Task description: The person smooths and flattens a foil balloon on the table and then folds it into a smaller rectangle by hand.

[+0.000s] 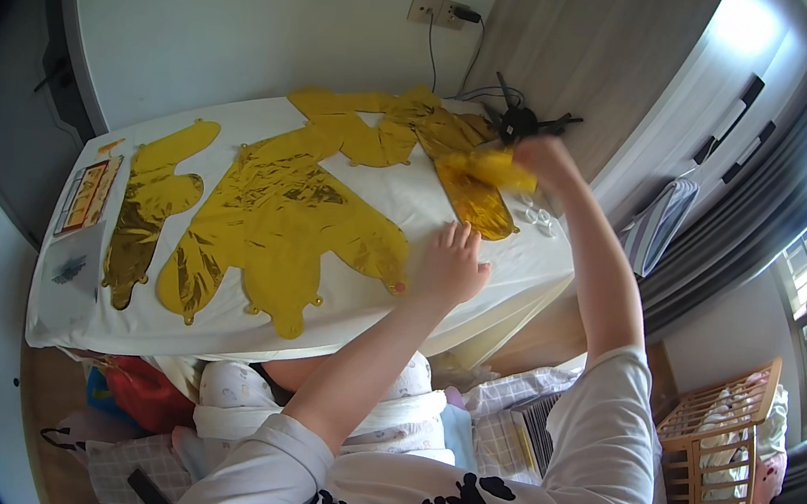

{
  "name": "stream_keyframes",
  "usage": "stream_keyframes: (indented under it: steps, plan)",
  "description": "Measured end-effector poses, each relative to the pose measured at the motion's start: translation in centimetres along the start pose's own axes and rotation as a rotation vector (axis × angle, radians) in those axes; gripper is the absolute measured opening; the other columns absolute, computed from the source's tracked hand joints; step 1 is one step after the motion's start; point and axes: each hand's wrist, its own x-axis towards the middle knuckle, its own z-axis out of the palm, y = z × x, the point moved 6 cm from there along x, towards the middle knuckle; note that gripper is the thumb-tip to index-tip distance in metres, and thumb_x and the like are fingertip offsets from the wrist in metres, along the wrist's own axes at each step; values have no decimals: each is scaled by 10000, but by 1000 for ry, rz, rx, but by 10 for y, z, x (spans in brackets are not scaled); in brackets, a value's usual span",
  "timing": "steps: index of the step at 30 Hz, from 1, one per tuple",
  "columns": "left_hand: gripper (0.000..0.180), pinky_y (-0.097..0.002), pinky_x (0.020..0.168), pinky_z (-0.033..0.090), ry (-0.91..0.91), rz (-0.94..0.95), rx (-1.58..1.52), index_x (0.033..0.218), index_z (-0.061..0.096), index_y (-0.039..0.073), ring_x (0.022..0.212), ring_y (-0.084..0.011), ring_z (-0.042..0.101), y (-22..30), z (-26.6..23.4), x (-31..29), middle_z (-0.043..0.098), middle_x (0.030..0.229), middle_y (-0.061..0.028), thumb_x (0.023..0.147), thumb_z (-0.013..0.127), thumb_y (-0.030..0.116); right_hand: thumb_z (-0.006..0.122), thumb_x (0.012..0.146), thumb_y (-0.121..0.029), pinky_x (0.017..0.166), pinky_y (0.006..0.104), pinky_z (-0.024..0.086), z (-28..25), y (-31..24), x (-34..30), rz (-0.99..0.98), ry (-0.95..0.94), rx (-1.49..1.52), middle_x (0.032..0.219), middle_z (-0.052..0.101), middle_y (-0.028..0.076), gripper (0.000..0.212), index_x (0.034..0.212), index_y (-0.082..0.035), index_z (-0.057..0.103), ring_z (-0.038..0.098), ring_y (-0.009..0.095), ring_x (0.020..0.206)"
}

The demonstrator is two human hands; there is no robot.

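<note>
My left hand (459, 264) lies on the white-covered table with its fingers stretched out. Its fingertips touch the near edge of a flat gold foil balloon (483, 206). Higher and to the right, my right hand (542, 161) is smeared by motion, its fingers closed on a raised, blurred part of the gold foil. Several more uninflated gold foil balloons are spread over the table: a large lobed one (292, 213) in the middle, a narrow one (153, 201) at the left, and others (368, 132) overlapping at the back.
A black device with arms (520, 122) stands at the table's back right corner, below a wall socket (438, 11) with cables. Small clear items (539, 218) lie by the right edge. A picture card (88, 196) is at the left. A wooden rail crib (715, 462) stands right.
</note>
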Motion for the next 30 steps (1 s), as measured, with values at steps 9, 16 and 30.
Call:
stream_keyframes:
  steps: [9,16,30]
  plan:
    - [670,-485,1258,220,-82,-38,-30,1551,420,78,1549,-305,272,-3,-1,-1,359,1653,-120,1010,473,470,689,907,-173,880,418,547,-172,-26,9,-8,840,-5,1063,731,135,197,1042,-53,767,694,347,988]
    - [674,-477,1256,226,-67,-29,-27,1533,438,61,1543,-308,287,-7,0,-5,382,1638,-129,1012,484,485,695,926,-124,870,388,546,-204,-84,-60,-197,1063,-122,1042,719,121,144,1041,-57,752,695,313,976]
    - [585,-510,1179,318,339,271,-227,1442,553,111,1381,-377,456,-11,-5,-10,542,1465,-172,949,593,426,735,756,-14,816,403,545,-87,-154,-275,-370,132,28,925,716,77,182,931,-62,728,697,283,873]
